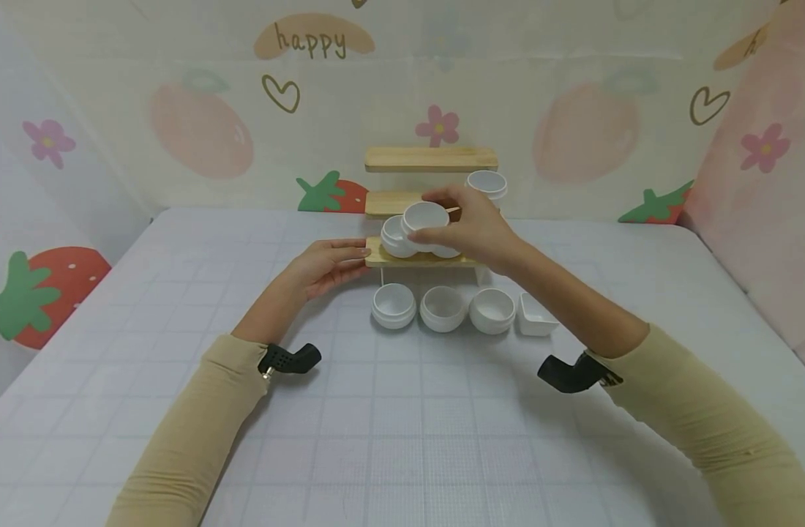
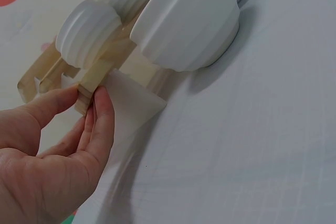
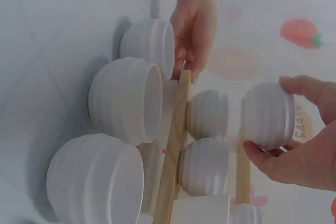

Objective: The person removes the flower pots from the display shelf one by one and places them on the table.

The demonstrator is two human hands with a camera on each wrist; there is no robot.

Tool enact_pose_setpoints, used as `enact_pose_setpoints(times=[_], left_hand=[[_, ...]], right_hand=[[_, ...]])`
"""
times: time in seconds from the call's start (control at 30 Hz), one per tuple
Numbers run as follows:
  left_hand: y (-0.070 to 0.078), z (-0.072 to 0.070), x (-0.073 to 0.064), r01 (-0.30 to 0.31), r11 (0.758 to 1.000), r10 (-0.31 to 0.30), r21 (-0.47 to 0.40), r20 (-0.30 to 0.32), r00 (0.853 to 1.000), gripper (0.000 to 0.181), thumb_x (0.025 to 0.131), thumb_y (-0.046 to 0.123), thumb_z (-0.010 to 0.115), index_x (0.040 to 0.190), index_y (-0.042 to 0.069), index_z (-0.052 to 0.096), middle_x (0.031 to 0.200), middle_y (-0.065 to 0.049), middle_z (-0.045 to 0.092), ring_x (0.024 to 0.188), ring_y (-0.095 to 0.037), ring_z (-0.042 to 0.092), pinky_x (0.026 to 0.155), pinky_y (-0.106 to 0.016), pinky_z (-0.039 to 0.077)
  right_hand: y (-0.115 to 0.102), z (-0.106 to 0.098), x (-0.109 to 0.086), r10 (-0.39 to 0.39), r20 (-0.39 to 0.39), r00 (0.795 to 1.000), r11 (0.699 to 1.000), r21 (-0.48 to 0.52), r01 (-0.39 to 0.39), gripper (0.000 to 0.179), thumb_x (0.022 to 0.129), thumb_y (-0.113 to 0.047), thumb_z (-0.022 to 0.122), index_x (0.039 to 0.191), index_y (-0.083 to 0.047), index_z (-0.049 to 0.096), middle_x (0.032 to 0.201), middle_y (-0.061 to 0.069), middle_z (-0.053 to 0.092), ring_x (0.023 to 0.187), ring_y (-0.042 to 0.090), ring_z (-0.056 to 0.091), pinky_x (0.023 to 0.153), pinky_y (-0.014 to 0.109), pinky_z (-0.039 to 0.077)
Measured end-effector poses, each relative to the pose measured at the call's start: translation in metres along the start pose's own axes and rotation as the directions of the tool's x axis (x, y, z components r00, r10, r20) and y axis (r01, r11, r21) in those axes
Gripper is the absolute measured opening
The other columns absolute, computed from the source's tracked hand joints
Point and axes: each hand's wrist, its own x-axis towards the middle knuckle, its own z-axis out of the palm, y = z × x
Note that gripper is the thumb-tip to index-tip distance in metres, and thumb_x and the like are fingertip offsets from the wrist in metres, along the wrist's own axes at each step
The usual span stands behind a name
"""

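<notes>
My right hand (image 1: 483,228) holds a small white ribbed pot (image 1: 425,214) between thumb and fingers, upright and raised above the lowest board (image 1: 409,260) of a three-tier wooden stand. In the right wrist view the held pot (image 3: 266,115) hangs apart from the two round pots (image 3: 207,115) on that board. A square white pot (image 3: 201,211) sits farther along it. With thumb and fingertips, my left hand (image 1: 330,265) pinches the left end of the lowest board; the left wrist view shows this board end (image 2: 90,85) in its grip.
A row of white pots stands on the table before the stand: round pots (image 1: 394,307) and a square pot (image 1: 536,315) at the right. Another round pot (image 1: 486,183) is at the right of the middle board (image 1: 391,204). The top board (image 1: 431,159) rises behind.
</notes>
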Motion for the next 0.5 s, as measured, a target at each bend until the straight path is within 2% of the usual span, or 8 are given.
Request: enact_pose_setpoints(times=[0.1,0.27,0.5], left_hand=[[0.0,0.0,0.0,0.003,1.0,-0.003,0.002,-0.003,1.0,0.055,0.11,0.002,0.051,0.162,-0.004,0.033,0.159,-0.023,0.04,0.097,-0.01,0.068,0.104,-0.026,0.057],[-0.001,0.001,0.0,-0.003,1.0,0.003,0.003,-0.004,1.0,0.055,0.11,0.001,0.051,0.162,-0.006,0.033,0.158,-0.022,0.041,0.096,-0.01,0.069,0.098,-0.024,0.061],[-0.001,0.001,-0.001,-0.015,1.0,0.015,0.001,0.0,1.0,0.055,0.11,0.001,0.051,0.161,-0.007,0.033,0.155,-0.022,0.042,0.094,-0.009,0.07,0.092,-0.021,0.063]], right_hand=[[0.002,0.001,-0.002,-0.006,-0.002,1.0,1.0,0.001,0.006,0.065,0.089,-0.012,0.084,0.146,0.002,0.056,0.144,0.016,0.059,0.122,0.031,0.062,0.092,0.026,0.056],[0.006,0.004,-0.006,-0.017,-0.013,1.0,1.0,0.007,0.017,0.064,0.089,-0.01,0.085,0.144,0.002,0.056,0.143,0.016,0.06,0.125,0.032,0.061,0.1,0.031,0.054],[0.008,0.008,-0.011,-0.063,-0.003,0.998,0.998,0.028,0.063,0.062,0.087,-0.005,0.085,0.141,0.006,0.058,0.138,0.019,0.061,0.122,0.034,0.062,0.1,0.032,0.054]])
